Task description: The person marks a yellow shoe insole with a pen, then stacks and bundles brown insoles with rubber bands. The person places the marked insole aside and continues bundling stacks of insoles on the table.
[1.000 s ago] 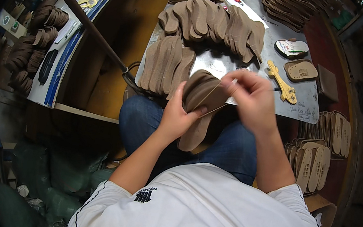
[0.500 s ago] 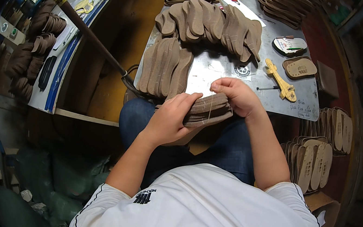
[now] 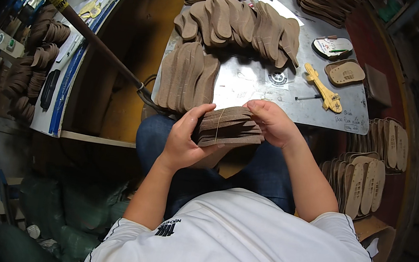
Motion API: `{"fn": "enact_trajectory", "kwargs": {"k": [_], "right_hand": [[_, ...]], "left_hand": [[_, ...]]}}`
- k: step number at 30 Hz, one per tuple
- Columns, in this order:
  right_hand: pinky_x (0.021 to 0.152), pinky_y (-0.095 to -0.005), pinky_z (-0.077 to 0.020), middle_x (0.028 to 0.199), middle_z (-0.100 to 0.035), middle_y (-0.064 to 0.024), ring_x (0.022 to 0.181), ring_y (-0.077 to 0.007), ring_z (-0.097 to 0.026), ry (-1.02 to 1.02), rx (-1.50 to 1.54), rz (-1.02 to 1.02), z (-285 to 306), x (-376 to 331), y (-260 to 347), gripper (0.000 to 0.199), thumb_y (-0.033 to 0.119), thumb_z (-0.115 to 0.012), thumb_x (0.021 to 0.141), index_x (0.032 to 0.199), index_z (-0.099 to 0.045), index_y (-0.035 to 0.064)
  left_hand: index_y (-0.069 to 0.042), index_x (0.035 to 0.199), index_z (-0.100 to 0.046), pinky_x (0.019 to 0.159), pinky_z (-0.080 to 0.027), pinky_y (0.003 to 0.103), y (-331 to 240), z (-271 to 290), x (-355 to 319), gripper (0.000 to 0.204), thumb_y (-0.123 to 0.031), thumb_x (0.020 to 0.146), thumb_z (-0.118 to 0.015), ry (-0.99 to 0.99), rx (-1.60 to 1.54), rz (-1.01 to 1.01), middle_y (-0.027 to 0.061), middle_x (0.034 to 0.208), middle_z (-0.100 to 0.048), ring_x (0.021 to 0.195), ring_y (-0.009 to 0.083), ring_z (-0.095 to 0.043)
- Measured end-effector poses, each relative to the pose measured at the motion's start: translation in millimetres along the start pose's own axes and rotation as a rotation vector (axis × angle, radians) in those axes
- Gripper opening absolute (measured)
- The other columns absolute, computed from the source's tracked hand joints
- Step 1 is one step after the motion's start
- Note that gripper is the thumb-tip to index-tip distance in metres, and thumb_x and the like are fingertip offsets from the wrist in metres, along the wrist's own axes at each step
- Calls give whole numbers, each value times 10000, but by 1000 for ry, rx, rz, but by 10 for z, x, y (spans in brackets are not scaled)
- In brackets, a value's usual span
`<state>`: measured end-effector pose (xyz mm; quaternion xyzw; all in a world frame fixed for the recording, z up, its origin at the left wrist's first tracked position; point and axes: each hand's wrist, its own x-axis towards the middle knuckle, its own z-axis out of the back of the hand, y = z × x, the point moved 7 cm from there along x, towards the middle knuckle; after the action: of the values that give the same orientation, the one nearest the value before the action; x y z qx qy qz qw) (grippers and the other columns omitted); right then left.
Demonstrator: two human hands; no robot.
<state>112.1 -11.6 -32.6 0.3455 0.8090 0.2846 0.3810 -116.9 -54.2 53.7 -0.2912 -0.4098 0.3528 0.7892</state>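
Note:
A bundle of brown insoles [image 3: 237,129] is held over my lap, stacked with the edges toward me. A thin pale rubber band [image 3: 219,123] runs around the stack near its left end. My left hand [image 3: 187,136] grips that end, thumb on top and fingers underneath. At the other end, my right hand [image 3: 271,123] is closed on the stack's upper right corner. Just beyond the bundle, more brown insoles [image 3: 188,76] stand in a row on the metal table [image 3: 238,84].
Further brown insoles [image 3: 236,24] lie fanned across the table's middle. At the right are a yellow template [image 3: 324,88], a pen [image 3: 307,97] and a tan insole [image 3: 345,73]. A dark pole [image 3: 93,38] slants across the left. Tan insoles [image 3: 363,186] stand below the table's right side.
The rubber band has gone from being pulled up by my right hand to lying snug around the stack. My right hand has come down onto the bundle's corner, and the bundle has levelled.

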Motion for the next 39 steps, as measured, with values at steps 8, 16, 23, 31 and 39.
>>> {"fn": "enact_trajectory", "kwargs": {"k": [8,16,23,31,39], "right_hand": [[809,-272,-618,1015,-818,-47,882,-96,-754,225,-250,165,-478,150,202,203,106,-835,1028,1186,-812,-20],[554,-214,-386,891,-634,51,669,-28,-509,13,-79,-149,-356,72,-144,116,157,-808,1058,1118,-748,79],[552,-201,-351,962,-651,79,763,-9,-541,58,-190,-82,-512,-319,-219,166,156,-815,1045,1193,-758,107],[1259,-609,-384,1708,-428,-242,1541,-491,-401,-149,-1290,666,-1207,-979,132,106,114,-824,941,1042,-802,137],[944,-379,-562,1159,-753,-121,1101,-288,-697,-239,-1048,937,-1148,-1234,449,69,29,-850,912,961,-801,29]], "left_hand": [[-26,1701,-356,1192,-529,398,-140,-332,6,1163,-90,754,-1028,105,-401,114,170,1487,-700,1398,266,-684],[-9,1475,-625,1065,-583,351,403,73,-57,643,-211,958,-950,-438,-832,425,77,1336,-760,1195,184,-732],[3,1448,-665,1012,-587,324,769,-10,-203,548,-377,1089,-830,-402,-760,694,84,1302,-772,1137,172,-740],[-18,1476,-650,963,-670,408,784,-156,-129,507,-409,1159,-708,-416,-962,693,133,1318,-778,1119,226,-789],[-31,1474,-661,934,-690,437,519,-236,-52,613,-548,1145,-677,-336,-1520,768,138,1303,-794,1089,274,-811]]}}
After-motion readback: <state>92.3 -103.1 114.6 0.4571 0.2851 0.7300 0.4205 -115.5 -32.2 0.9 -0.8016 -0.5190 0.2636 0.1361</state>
